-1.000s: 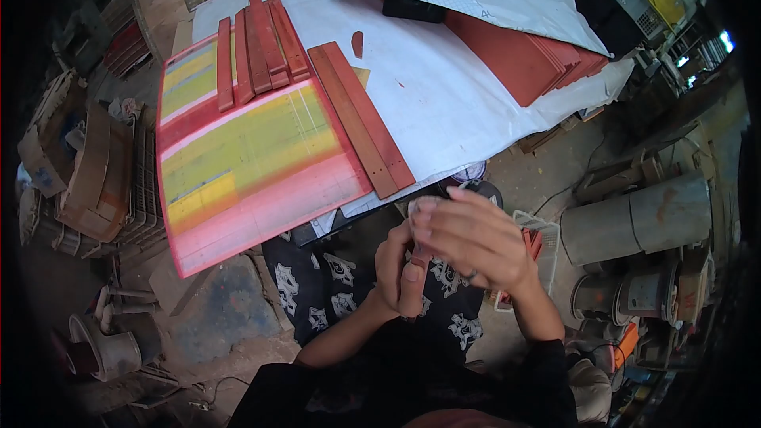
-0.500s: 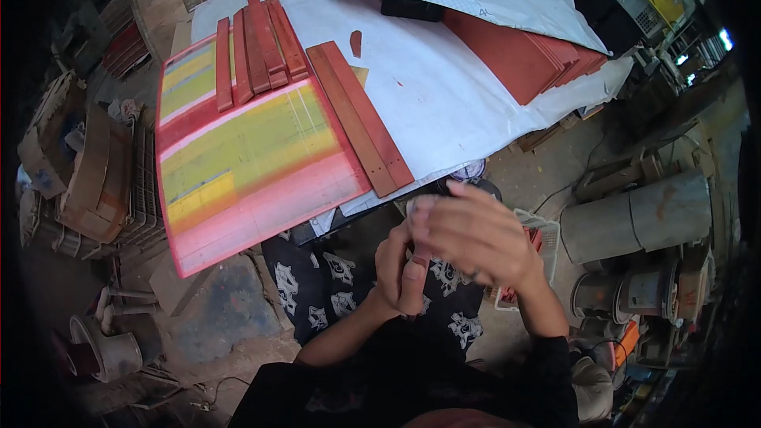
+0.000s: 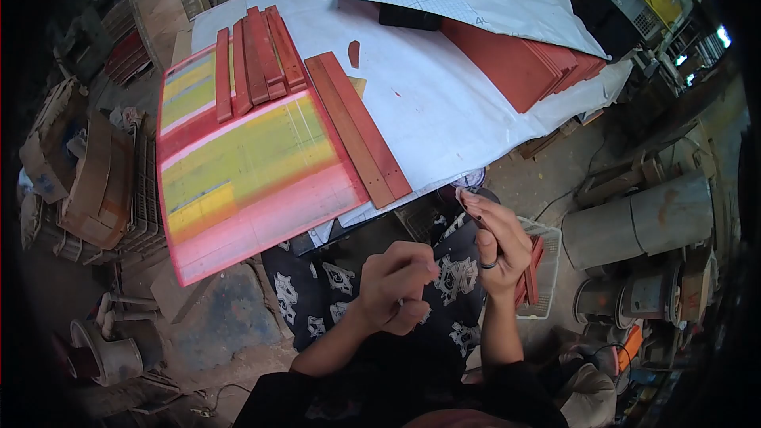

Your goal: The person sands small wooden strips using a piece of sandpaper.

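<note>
My left hand (image 3: 396, 287) is curled closed above my lap, its fingers and thumb bent inward. Whatever it may hold is hidden, apart from a tiny pale glint between the fingers. To its right, my right hand (image 3: 501, 246) is raised just off the table's front edge, with a ring on one finger. A small reddish-brown wooden piece (image 3: 469, 204), seen nearly edge-on, lies along its fingers and is held there. The nearest things on the table are two long reddish wooden strips (image 3: 361, 128), side by side by the edge of a painted panel (image 3: 261, 190).
Several red strips (image 3: 258, 51) lie on the panel. White sheeting (image 3: 444, 123) covers the table, with a small red piece (image 3: 353, 54) on it. A stack of red boards (image 3: 515, 63) sits under paper. Right of my knees stands a white basket (image 3: 547, 269) with red pieces.
My hands were together, the right one blurred over a reddish piece in the left. Now they are apart: the right has moved right with a piece, and the left is curled closed.
</note>
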A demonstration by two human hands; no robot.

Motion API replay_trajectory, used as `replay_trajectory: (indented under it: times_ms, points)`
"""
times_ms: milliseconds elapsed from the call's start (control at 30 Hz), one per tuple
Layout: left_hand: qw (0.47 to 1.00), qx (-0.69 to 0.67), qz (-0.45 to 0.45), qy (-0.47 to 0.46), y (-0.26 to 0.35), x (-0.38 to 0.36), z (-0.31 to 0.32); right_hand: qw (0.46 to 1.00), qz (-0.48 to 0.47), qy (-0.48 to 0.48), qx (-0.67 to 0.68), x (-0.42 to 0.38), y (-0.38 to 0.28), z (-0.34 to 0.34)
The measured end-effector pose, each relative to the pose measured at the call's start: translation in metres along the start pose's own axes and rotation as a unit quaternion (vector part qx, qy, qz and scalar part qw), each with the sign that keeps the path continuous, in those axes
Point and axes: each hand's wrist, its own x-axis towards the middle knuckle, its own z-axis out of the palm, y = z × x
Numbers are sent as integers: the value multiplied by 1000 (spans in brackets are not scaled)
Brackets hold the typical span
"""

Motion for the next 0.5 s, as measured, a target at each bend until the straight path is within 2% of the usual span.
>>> replay_trajectory:
  times_ms: [133,233,333,433,500]
  points:
    - [994,-58,52,-73,5,18,-7,995,84,40,45,-38,10,3]
    - [987,-146,35,-62,6,19,-1,991,109,65,37,-56,7,2]
    - [985,-150,50,-73,2,17,0,986,112,103,65,-64,1,3]
    - [981,-142,73,-112,4,24,-9,966,100,199,131,-59,-13,14]
    - [982,-134,73,-113,0,24,-12,965,78,207,138,-61,-18,16]
